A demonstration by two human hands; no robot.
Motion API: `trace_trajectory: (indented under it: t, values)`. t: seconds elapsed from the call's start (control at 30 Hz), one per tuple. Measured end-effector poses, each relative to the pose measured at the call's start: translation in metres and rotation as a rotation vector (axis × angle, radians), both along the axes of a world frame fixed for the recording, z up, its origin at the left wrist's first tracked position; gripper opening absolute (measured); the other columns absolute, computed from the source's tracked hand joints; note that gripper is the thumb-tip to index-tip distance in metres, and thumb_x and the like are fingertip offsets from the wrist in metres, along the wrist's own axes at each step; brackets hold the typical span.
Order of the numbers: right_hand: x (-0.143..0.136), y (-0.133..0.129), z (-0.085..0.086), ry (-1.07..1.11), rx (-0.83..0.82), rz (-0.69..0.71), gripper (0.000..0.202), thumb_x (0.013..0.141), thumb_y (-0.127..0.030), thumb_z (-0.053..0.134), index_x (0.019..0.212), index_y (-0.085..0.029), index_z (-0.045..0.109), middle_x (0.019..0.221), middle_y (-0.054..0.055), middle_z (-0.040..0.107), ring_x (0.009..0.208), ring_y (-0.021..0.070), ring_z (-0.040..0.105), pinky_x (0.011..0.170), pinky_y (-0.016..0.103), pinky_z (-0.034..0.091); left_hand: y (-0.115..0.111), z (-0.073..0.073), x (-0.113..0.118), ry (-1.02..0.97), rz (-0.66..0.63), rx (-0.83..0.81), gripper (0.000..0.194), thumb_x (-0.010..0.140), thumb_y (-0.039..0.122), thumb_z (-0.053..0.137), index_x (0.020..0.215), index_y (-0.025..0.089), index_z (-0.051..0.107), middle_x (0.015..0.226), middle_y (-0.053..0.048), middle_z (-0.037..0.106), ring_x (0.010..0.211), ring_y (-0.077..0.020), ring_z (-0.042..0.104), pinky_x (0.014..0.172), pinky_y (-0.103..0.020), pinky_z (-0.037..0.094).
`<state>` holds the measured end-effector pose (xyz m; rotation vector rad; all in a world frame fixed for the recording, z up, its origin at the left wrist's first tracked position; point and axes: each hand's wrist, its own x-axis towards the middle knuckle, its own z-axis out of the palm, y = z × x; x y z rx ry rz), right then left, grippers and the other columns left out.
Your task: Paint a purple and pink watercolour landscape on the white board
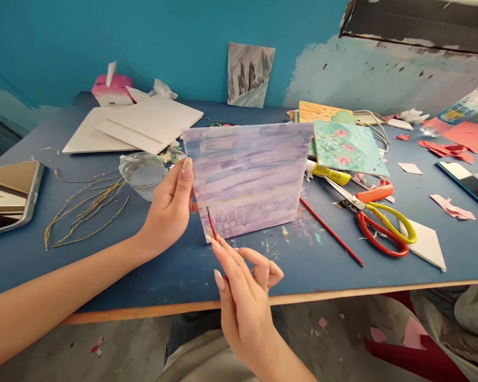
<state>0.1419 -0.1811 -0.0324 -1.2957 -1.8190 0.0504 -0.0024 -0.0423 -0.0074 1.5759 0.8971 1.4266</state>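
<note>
My left hand (174, 199) grips a painted board (255, 164) by its left edge, thumb in front, and holds it tilted up above the table. Streaks of purple, blue and pink cover the board, with pale strokes low on its left part. In my right hand (247, 297) is a thin red paintbrush (212, 227), pinched between the fingers. Its dark tip is at the board's lower left corner; I cannot tell whether it touches. A clear bowl of water (143, 172) stands left of the board. Another red brush (332, 232) lies on the right.
Red-and-yellow scissors (376, 209), a yellow tube (329, 173) and a floral painting (348, 148) lie to the right. White boards (131, 124), golden cords (90, 207) and a phone (11, 193) lie left. A grey painting (250, 75) leans on the wall. The table's wooden edge (143, 312) runs in front.
</note>
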Motion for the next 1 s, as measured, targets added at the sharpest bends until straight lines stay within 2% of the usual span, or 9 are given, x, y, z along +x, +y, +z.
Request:
trace_trajectory:
  t: [0.27, 0.53, 0.6, 0.7, 0.77, 0.87, 1.0]
  values:
    - [0.002, -0.003, -0.004, 0.038, -0.03, -0.119, 0.04, 0.104, -0.012, 0.042, 0.142, -0.018, 0.053, 0.141, 0.001, 0.067, 0.114, 0.0187, 0.05, 0.092, 0.034, 0.028, 0.0, -0.001, 0.001, -0.039, -0.022, -0.037, 0.045, 0.101, 0.06, 0.051, 0.079, 0.02, 0.047, 0.062, 0.006, 0.04, 0.05, -0.0058, 0.039, 0.043, -0.015, 0.035]
    - [-0.007, -0.002, -0.002, 0.028, -0.025, -0.079, 0.039, 0.104, -0.012, 0.044, 0.14, -0.02, 0.055, 0.141, -0.002, 0.067, 0.113, 0.0174, 0.051, 0.093, 0.034, 0.027, -0.003, -0.002, 0.001, -0.013, 0.026, -0.063, 0.046, 0.1, 0.062, 0.052, 0.081, 0.021, 0.045, 0.061, 0.007, 0.041, 0.042, -0.0044, 0.031, 0.033, -0.018, 0.023]
    - [-0.008, -0.003, -0.002, 0.028, -0.029, -0.052, 0.04, 0.104, -0.012, 0.044, 0.142, -0.021, 0.054, 0.143, -0.002, 0.065, 0.113, 0.0168, 0.052, 0.092, 0.033, 0.027, -0.004, -0.002, 0.002, -0.031, 0.038, -0.083, 0.045, 0.1, 0.061, 0.054, 0.082, 0.021, 0.046, 0.061, 0.007, 0.04, 0.043, -0.0047, 0.031, 0.035, -0.017, 0.026]
    - [-0.007, -0.006, -0.006, 0.041, -0.049, -0.084, 0.043, 0.104, -0.012, 0.042, 0.146, -0.021, 0.051, 0.145, -0.001, 0.064, 0.114, 0.0179, 0.051, 0.092, 0.034, 0.027, -0.004, -0.002, 0.002, -0.056, 0.044, -0.102, 0.043, 0.099, 0.061, 0.055, 0.085, 0.021, 0.048, 0.065, 0.007, 0.041, 0.047, -0.0053, 0.035, 0.04, -0.015, 0.036]
    - [-0.007, -0.007, -0.009, 0.037, -0.073, -0.116, 0.046, 0.104, -0.013, 0.04, 0.149, -0.021, 0.048, 0.144, 0.001, 0.064, 0.116, 0.0193, 0.05, 0.093, 0.034, 0.027, -0.004, -0.002, 0.003, -0.054, 0.037, -0.092, 0.043, 0.099, 0.061, 0.054, 0.085, 0.021, 0.048, 0.065, 0.006, 0.041, 0.046, -0.0051, 0.035, 0.039, -0.015, 0.035]
    - [-0.007, -0.006, -0.01, 0.027, -0.092, -0.135, 0.047, 0.105, -0.013, 0.04, 0.151, -0.02, 0.045, 0.145, 0.002, 0.064, 0.118, 0.02, 0.05, 0.094, 0.034, 0.026, -0.004, -0.001, 0.003, -0.036, 0.017, -0.09, 0.044, 0.1, 0.061, 0.052, 0.085, 0.021, 0.047, 0.065, 0.006, 0.04, 0.044, -0.0041, 0.032, 0.034, -0.015, 0.027]
    - [-0.01, -0.004, -0.008, 0.028, -0.047, -0.117, 0.045, 0.104, -0.012, 0.041, 0.147, -0.02, 0.05, 0.144, 0.0, 0.065, 0.116, 0.019, 0.051, 0.091, 0.034, 0.027, -0.003, -0.001, 0.003, -0.071, 0.028, -0.091, 0.041, 0.1, 0.061, 0.054, 0.089, 0.021, 0.05, 0.068, 0.005, 0.041, 0.05, -0.0055, 0.037, 0.041, -0.014, 0.036]
